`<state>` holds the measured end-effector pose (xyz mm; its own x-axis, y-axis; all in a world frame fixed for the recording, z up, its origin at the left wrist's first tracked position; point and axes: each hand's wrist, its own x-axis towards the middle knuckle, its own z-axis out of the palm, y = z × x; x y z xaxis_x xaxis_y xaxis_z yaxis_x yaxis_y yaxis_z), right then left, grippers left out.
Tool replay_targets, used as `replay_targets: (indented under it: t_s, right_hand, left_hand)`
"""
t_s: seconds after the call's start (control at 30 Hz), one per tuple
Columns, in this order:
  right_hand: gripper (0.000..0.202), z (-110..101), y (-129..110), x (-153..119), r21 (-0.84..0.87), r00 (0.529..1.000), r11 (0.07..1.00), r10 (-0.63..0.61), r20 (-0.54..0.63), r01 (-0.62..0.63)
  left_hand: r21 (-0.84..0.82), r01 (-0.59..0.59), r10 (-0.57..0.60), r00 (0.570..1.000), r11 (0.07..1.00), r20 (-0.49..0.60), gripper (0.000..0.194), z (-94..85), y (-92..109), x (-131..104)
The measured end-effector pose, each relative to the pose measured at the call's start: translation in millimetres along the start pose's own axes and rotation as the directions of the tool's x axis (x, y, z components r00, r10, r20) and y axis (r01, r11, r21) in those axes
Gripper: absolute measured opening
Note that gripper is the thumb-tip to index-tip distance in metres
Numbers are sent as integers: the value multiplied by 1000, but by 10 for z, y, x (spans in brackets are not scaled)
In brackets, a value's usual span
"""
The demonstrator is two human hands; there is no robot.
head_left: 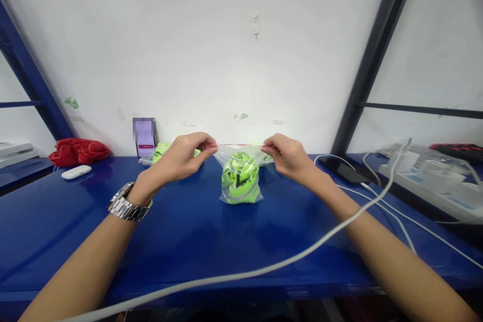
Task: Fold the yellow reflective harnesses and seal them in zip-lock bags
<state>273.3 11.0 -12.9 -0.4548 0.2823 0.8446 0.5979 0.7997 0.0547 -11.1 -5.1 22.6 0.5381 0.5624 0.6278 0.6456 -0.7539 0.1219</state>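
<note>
A clear zip bag [223,192] with a red line along its top edge stands upright on the blue table. Inside it is a rolled-up neon-green fabric item [241,173] with grey bands and a dark piece. My left hand [191,152] pinches the bag's top left corner between thumb and fingers. At the opposite top corner, my right hand [287,155] pinches the same edge, so the top is stretched taut between them. Another bag with neon-green contents [160,153] lies behind my left hand, partly hidden. More green and clear plastic shows behind my right hand.
On the blue table [181,241], a white cable [264,270] crosses in front of me and over my right forearm. A phone [145,137] leans at the wall; another phone [343,170] lies right, near a power strip [422,181]. Left are a red bag [79,152] and white case [76,172].
</note>
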Motion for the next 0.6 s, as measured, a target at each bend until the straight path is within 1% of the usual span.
replay_targets:
  t_s: [0.2,0.43,0.6]
  right_hand:
    - [13,-8,0,-20,-35,999,998,-44,19,45]
    - [17,-23,-19,-26,-106,993,991,-76,85,85]
    - [15,-10,-10,-26,-81,994,993,-86,64,91]
  left_hand:
    - [59,-17,18,1000,998,-15,20,-4,-9,-6]
    - [98,-52,54,998,994,-12,19,6,12,-6]
    - [99,-58,60,998,993,-17,18,13,17,-7]
